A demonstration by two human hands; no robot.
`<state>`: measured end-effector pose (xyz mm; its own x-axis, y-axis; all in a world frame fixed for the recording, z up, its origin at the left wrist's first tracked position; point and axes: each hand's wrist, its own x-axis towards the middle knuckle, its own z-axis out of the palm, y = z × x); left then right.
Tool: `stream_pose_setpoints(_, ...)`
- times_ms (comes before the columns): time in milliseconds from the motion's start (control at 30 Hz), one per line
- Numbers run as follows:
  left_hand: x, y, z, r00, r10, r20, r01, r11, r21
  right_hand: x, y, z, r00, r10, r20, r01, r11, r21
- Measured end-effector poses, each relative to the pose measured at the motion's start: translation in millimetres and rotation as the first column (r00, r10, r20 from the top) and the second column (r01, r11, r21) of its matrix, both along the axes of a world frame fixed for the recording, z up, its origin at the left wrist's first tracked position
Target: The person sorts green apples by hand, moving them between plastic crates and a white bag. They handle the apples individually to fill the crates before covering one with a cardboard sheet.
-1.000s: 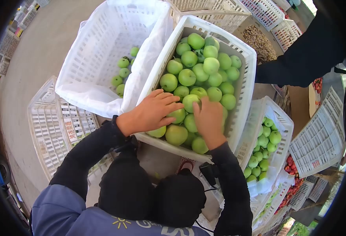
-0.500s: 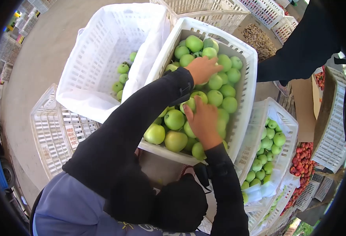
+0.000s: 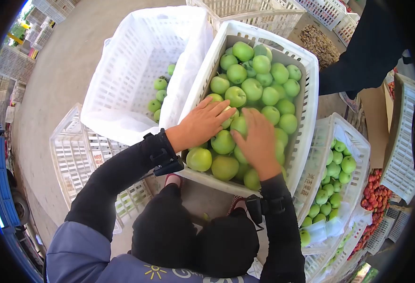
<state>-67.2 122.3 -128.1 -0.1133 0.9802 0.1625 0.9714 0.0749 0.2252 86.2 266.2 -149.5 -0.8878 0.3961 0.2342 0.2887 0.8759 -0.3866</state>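
My left hand (image 3: pixel 201 124) lies with fingers stretched out and spread over the near left apples, fingertips at a green apple (image 3: pixel 228 117). Beside it, my right hand (image 3: pixel 256 144) curves over another green apple (image 3: pixel 239 125), which shows between thumb and forefinger. Both hands are inside a white plastic crate (image 3: pixel 310 113) full of green apples, with the layer around them loose and uneven. To the left stands a crate lined with white cloth (image 3: pixel 122 89), holding several small green apples (image 3: pixel 161 95) along its right side.
A crate of green apples (image 3: pixel 329 193) stands to the right, with red fruit (image 3: pixel 375 191) beyond it. An open lattice crate (image 3: pixel 78 155) is at the left, another crate (image 3: pixel 259 12) at the back. A person's dark-clothed leg (image 3: pixel 353 70) stands at the upper right.
My left hand has drawn back from the middle of the crate to its near left side, uncovering apples there. My right hand stays at about the same apples. The view has shifted slightly.
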Motion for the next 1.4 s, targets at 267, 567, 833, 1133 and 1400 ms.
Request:
stream_pose_setpoints(267, -5, 4, -2, 0.998, -0.064, 0.027, 0.064, 0.998, 0.007, -21, -7, -6, 0.996, 0.03, 0.084, -0.028, 0.999, -0.024)
stream_pose_setpoints(567, -14, -15, 30, 0.945, 0.095, 0.314, -0.174, 0.956, 0.235, 10, 45, 21, 0.915, -0.183, -0.361, -0.06, 0.821, -0.567)
stream_pose_setpoints(833, 32, -9, -1, 0.999, 0.028, -0.037, -0.03, 0.999, -0.04, 6, -12, -20, 0.996, 0.007, -0.094, -0.014, 0.998, -0.065)
stream_pose_setpoints(1133, 34, -6, -7, 0.986, 0.034, -0.163, -0.046, 0.996, -0.07, -1, -11, -24, 0.996, -0.005, 0.085, 0.002, 0.999, 0.033)
stream_pose_setpoints(1400, 23, -8, -5, 0.998, -0.028, -0.056, 0.027, 0.999, -0.019, 6, -4, -12, 1.0, 0.005, -0.002, -0.005, 0.999, -0.043)
